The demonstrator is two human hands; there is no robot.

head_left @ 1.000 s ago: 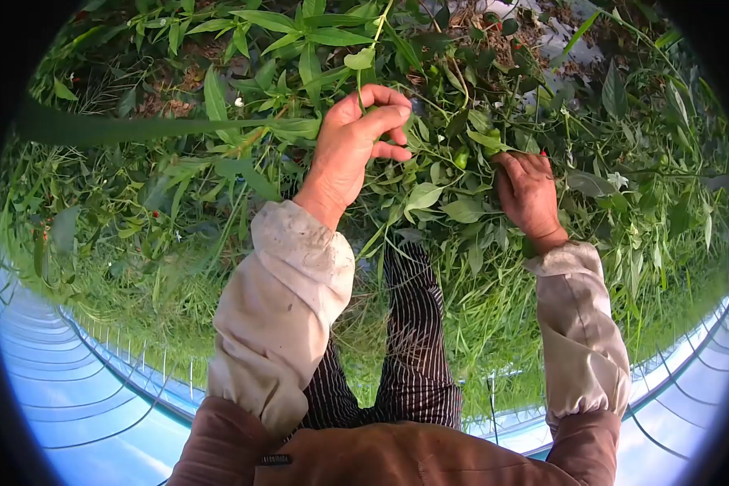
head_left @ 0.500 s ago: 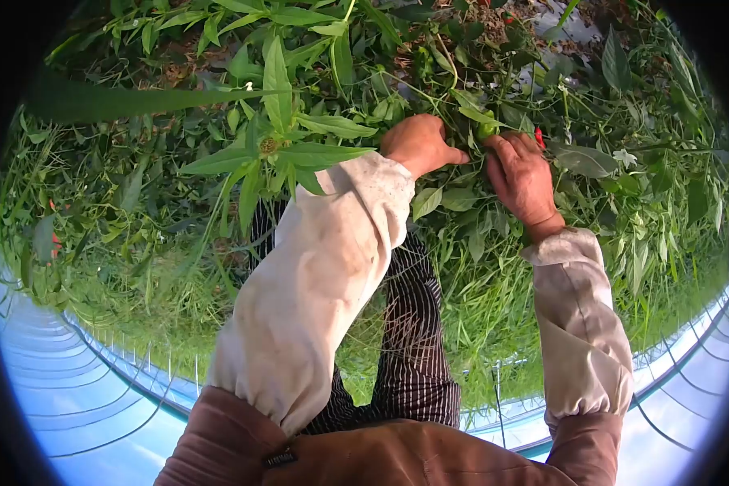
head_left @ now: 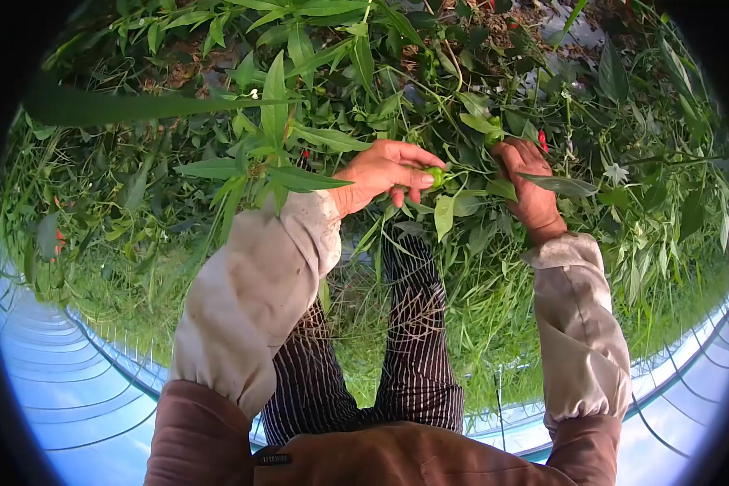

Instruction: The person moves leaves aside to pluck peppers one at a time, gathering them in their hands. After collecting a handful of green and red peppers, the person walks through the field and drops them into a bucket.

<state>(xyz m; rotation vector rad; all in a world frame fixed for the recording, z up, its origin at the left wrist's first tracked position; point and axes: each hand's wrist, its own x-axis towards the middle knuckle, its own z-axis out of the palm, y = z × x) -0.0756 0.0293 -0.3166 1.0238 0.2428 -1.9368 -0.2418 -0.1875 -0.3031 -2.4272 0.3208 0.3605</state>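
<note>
My left hand (head_left: 385, 174) is at the middle of the plants, its thumb and forefinger closed on a small green pepper (head_left: 436, 177). Thin stems and leaves spread from just beside that pepper. To the right, my right hand (head_left: 530, 186) has its fingers curled in among the foliage, and what they hold is hidden. Another green pepper (head_left: 493, 130) shows just above its fingertips. A narrow leaf (head_left: 560, 185) lies across the back of this hand. Close by hangs a red pepper (head_left: 542, 141).
A leafy weed (head_left: 275, 105) rises near the camera at upper left, with a long blade-like leaf (head_left: 138, 105) beside it. A white flower (head_left: 616, 172) stands at right. Grass (head_left: 494, 324) surrounds my legs, and ribbed translucent sheeting (head_left: 73, 381) curves behind.
My left hand has moved left and slightly down, and a green pepper now shows at its fingertips. The right hand stays nearly in place; a leaf now crosses it.
</note>
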